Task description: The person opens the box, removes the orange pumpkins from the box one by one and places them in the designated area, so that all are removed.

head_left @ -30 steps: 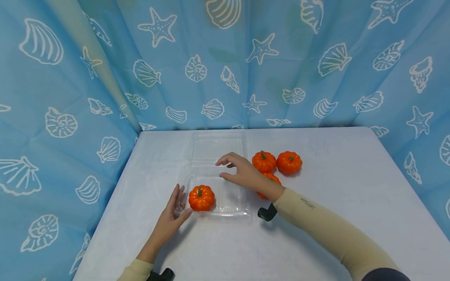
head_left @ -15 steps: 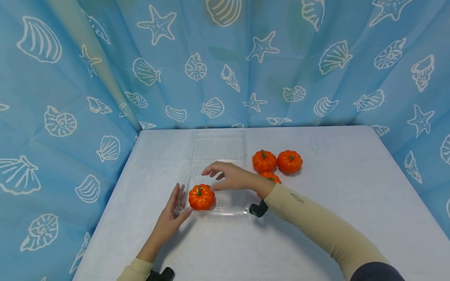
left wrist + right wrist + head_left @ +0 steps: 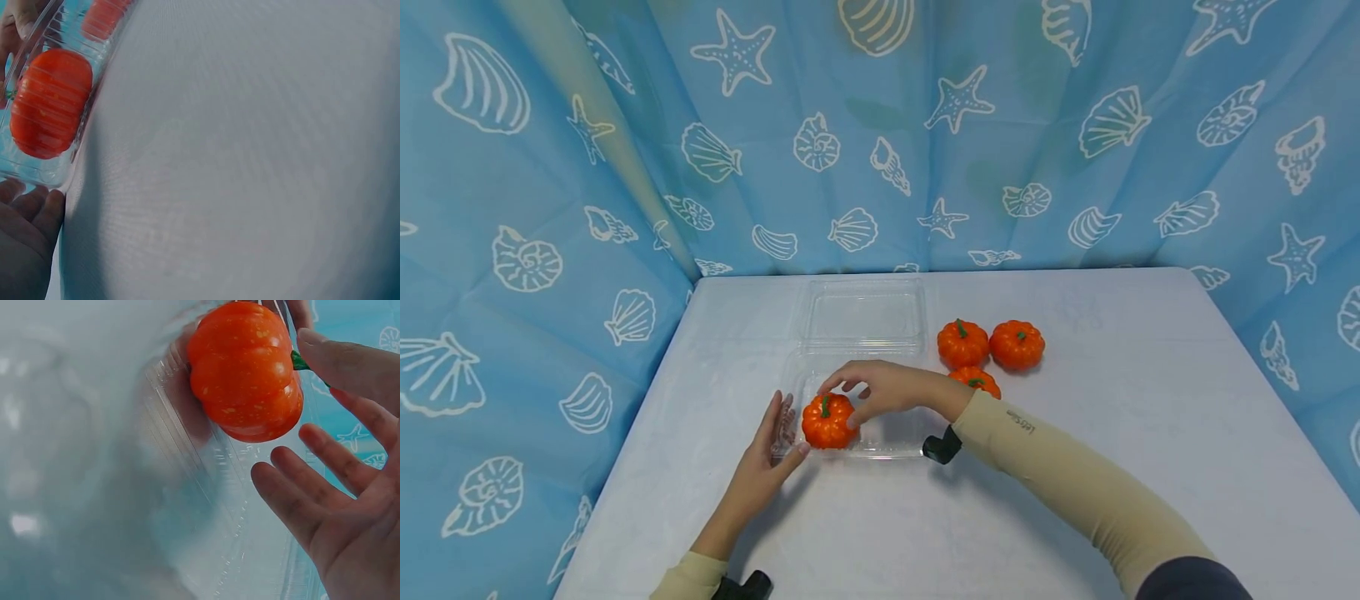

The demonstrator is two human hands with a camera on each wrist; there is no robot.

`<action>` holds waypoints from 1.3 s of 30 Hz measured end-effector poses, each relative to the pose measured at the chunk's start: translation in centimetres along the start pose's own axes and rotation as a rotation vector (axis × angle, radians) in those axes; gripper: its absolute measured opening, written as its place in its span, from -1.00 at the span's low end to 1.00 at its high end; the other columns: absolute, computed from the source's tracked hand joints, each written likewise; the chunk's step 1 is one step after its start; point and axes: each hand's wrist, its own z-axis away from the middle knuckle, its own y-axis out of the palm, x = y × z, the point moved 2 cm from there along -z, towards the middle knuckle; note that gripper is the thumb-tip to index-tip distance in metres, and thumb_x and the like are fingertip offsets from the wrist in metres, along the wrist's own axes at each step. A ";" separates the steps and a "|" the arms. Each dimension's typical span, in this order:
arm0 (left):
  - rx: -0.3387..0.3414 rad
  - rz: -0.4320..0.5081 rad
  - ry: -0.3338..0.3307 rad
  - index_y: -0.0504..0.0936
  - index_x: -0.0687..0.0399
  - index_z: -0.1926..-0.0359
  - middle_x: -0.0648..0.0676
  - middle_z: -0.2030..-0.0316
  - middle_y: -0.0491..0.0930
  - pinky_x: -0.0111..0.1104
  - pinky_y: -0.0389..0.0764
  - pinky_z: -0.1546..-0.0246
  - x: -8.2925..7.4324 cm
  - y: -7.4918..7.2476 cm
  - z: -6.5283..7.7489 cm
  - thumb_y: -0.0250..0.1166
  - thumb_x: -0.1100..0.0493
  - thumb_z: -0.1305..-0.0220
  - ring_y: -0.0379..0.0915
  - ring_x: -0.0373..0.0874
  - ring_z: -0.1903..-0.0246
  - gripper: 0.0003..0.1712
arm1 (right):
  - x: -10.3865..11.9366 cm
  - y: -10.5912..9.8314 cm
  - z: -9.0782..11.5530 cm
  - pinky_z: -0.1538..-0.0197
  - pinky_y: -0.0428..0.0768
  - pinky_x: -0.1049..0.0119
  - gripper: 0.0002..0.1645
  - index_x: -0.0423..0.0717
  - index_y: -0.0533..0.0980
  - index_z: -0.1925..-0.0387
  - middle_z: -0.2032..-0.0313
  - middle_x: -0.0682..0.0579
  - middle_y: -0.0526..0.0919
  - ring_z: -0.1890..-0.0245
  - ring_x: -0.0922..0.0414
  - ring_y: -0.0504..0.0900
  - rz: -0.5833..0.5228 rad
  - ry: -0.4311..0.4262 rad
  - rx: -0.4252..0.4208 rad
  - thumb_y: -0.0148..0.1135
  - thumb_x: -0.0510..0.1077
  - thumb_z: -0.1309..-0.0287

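Observation:
A small orange pumpkin (image 3: 827, 423) with a green stem sits at the left in the base of a clear plastic clamshell box (image 3: 887, 450). My right hand (image 3: 883, 389) is over this pumpkin, thumb by its right side and forefinger above its back. In the right wrist view, the thumb crosses the stem of the pumpkin (image 3: 247, 372), and the other fingers are spread beside it; a firm grip does not show. My left hand (image 3: 758, 462) stands at the box's left front corner, fingers straight along the left wall and thumb at the front. Those fingers (image 3: 50, 215) meet the box end in the left wrist view.
Three more orange pumpkins lie right of the box: one behind (image 3: 962, 343), one to its right (image 3: 1017, 345) and one nearer (image 3: 976, 382), partly covered by my right arm. The box's lid (image 3: 863, 312) lies folded back. A blue shell-patterned curtain (image 3: 880, 167) borders the white table (image 3: 1105, 367).
My right hand has moved left and toward me, from over the box's middle to the pumpkin inside. The left hand, box and pumpkins have stayed in place.

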 end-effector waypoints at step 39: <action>0.002 0.004 0.032 -0.11 0.01 -0.64 0.08 -0.57 0.09 0.19 -0.10 -0.49 0.1 -0.1 0.1 0.35 0.05 -0.39 -0.05 0.07 -0.55 0.03 | -0.7 0.4 0.6 -0.18 0.61 0.27 -0.39 0.08 0.50 -0.20 -0.14 0.13 0.56 -0.13 0.13 0.55 0.104 0.032 -0.070 0.49 -0.25 -0.14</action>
